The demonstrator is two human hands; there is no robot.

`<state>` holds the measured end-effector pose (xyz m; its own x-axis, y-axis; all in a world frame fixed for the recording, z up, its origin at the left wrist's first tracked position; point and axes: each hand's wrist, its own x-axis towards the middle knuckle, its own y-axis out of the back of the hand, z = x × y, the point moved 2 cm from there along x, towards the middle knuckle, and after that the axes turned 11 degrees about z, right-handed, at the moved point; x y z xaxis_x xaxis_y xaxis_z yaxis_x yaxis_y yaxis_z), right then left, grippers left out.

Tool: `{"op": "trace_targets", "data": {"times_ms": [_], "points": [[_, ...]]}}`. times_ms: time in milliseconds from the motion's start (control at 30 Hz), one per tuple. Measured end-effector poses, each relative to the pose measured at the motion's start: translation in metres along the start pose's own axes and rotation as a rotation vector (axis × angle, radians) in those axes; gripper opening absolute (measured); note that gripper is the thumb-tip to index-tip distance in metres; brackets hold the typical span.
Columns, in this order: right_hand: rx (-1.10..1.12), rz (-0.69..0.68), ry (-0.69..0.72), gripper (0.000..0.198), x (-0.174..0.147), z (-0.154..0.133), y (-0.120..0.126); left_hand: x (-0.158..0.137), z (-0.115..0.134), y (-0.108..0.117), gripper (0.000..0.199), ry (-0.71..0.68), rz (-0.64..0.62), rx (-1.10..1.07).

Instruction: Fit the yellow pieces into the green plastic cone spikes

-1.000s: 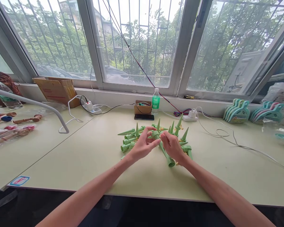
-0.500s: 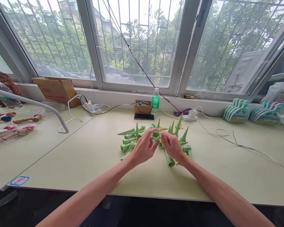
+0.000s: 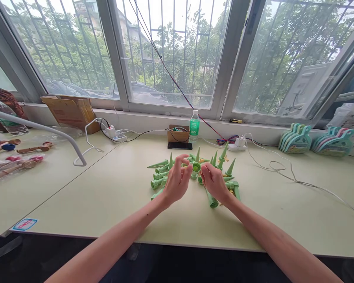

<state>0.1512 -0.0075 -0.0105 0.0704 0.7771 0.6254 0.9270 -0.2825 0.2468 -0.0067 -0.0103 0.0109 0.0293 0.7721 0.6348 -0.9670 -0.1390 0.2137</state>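
Between my hands is a green plastic watering spike (image 3: 196, 168), its round open socket turned toward me. My right hand (image 3: 214, 180) is closed at its right side, fingers pinched on it; the exact grip is partly hidden. My left hand (image 3: 178, 181) is just to the left, thumb and fingers apart and curled, with nothing visible in it. Around and beneath both hands lie several more green pieces: cone-tipped spikes (image 3: 222, 156) standing up, ribbed tubes (image 3: 157, 183) on their sides, and small yellow valve parts among them.
Behind the pile are a black phone (image 3: 179, 146), a small cardboard box (image 3: 177, 136) and a green-labelled bottle (image 3: 194, 126). White cables (image 3: 295, 179) cross the right side, near teal hangers (image 3: 295, 138). A bent grey metal tube (image 3: 61, 133) and wooden-handled items (image 3: 32, 148) are at left.
My left fingers have come off the green spike's socket and moved slightly left, opening. The socket has tilted a little and shifted slightly right; my right hand stays at it.
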Motion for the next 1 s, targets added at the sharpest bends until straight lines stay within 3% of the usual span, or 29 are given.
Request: {"op": "trace_targets", "data": {"times_ms": [133, 333, 833, 1000], "points": [[-0.008, -0.007, 0.005, 0.04, -0.0005, -0.0007, 0.0002, 0.0039, -0.0004, 0.0, 0.036, 0.218, -0.005, -0.125], [-0.063, -0.048, 0.049, 0.038, -0.0007, -0.0035, 0.0001, 0.0046, 0.0022, -0.0019, 0.041, 0.468, -0.192, -0.316], [-0.067, -0.078, 0.025, 0.037, 0.0011, -0.0013, 0.0002, 0.0039, -0.0005, -0.0007, 0.036, 0.394, -0.205, -0.305], [-0.1, -0.061, 0.058, 0.039, 0.0018, -0.0001, 0.0003, 0.0015, 0.0002, -0.0015, 0.039, 0.302, -0.201, -0.275]]}}
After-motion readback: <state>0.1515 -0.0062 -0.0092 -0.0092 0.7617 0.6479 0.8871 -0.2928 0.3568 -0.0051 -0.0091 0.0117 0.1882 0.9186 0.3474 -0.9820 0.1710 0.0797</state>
